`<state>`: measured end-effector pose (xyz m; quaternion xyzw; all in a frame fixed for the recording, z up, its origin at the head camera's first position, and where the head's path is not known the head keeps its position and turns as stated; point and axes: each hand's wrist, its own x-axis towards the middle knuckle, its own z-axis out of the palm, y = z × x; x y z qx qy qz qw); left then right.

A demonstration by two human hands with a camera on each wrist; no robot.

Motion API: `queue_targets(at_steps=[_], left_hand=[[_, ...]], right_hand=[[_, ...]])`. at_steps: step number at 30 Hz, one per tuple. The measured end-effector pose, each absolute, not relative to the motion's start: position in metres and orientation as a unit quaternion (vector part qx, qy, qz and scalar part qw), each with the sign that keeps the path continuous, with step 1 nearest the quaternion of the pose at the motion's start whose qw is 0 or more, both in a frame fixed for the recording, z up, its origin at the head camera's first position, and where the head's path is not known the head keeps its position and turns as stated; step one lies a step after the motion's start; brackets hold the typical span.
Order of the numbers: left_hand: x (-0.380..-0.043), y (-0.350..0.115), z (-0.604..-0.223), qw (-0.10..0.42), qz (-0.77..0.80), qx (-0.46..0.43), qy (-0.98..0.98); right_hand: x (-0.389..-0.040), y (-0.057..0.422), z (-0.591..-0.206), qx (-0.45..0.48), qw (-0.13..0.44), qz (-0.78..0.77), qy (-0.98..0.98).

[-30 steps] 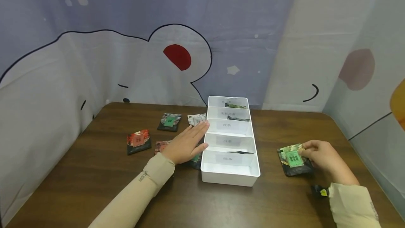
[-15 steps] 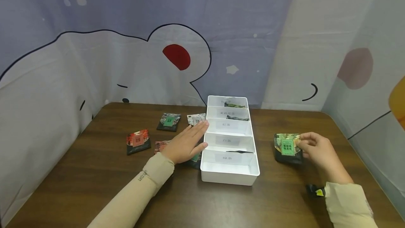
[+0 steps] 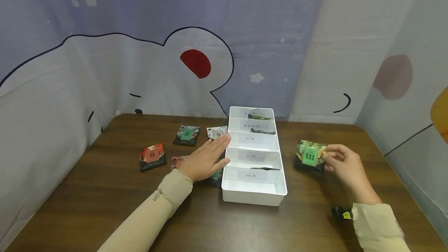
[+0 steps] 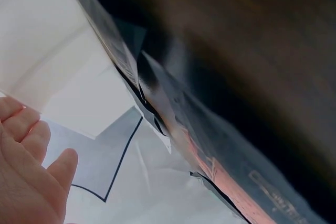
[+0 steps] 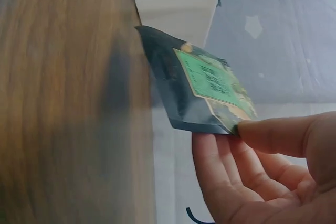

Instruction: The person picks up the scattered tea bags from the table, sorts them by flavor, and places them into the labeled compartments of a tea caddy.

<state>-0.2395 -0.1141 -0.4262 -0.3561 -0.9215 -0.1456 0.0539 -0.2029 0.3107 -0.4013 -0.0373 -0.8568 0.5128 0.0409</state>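
Between thumb and fingers, my right hand pinches a tea packet by its right edge, to the right of the white divided box. The packet is black with a green label and yellow-green print; in the right wrist view the tea packet is held tilted above the table. My left hand lies with straight fingers, its fingertips at the box's left rim. Beneath and beside that hand are a red-printed packet and a green-labelled packet, both partly hidden.
The box has several labelled compartments; packets show in some, such as a green one in the farthest. Left of it lie a red packet, a dark green-labelled packet and a white-topped packet. A printed curtain hangs behind the table.
My right hand has lifted the green-labelled tea packet and carried it left and away from me, closer to the box. The left hand has stayed in place.
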Motion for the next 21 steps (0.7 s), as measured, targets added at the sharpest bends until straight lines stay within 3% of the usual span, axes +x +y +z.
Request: queue_targets(at_steps=[21], left_hand=[[-0.240, -0.115, -0.428, 0.050, -0.147, -0.353, -0.923]], right_hand=[[-0.231, 0.278, -0.391, -0.039, 0.172, 0.566, -0.805]])
